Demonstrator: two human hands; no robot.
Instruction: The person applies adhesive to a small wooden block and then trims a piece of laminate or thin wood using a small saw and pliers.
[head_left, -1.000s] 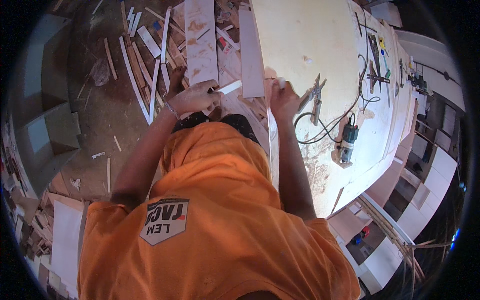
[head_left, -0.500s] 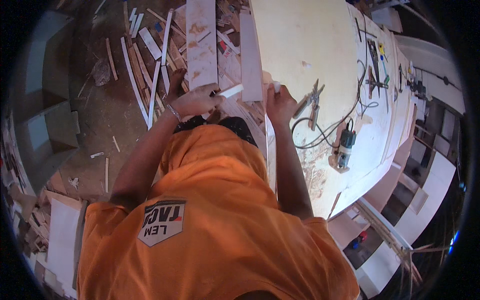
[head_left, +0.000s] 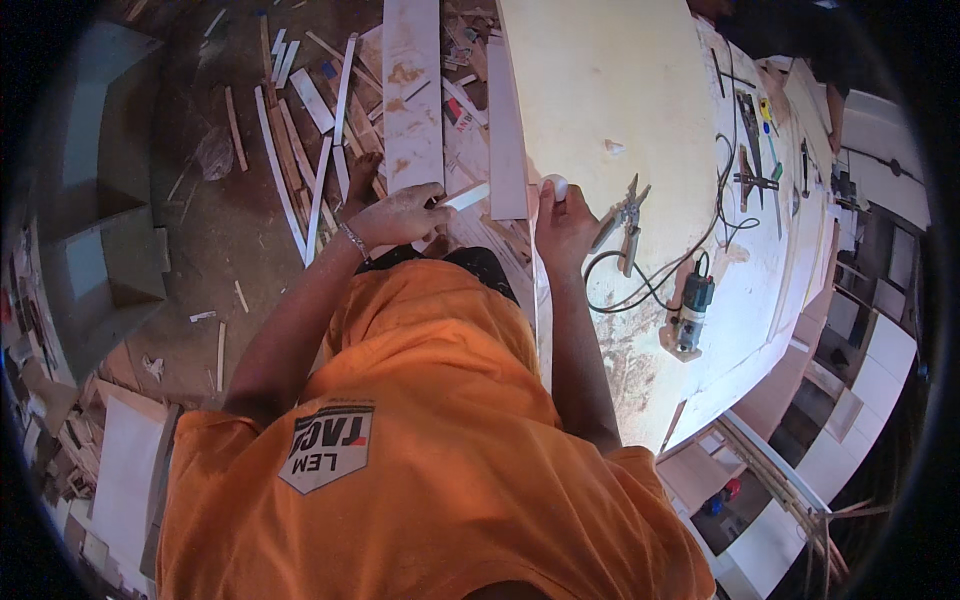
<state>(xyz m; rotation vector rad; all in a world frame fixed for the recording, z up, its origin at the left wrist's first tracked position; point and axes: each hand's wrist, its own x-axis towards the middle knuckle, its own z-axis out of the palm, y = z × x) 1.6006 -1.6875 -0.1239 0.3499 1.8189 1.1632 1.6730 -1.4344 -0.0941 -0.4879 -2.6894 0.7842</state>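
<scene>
Your left hand [head_left: 400, 215] grips a short white strip [head_left: 467, 196], fingers closed around one end, just off the near edge of the desk [head_left: 610, 90]. Your right hand [head_left: 563, 222] is clenched on a small white round object [head_left: 554, 185] at that edge, pressing where a long white band [head_left: 543, 300] runs down the desk's side. Pliers [head_left: 626, 212] lie just beside the right hand, with a black cable [head_left: 650, 285] looping to a router [head_left: 690, 312] nearer you. Offcuts and a long board [head_left: 412, 90] litter the floor [head_left: 200, 230] beyond your left hand.
</scene>
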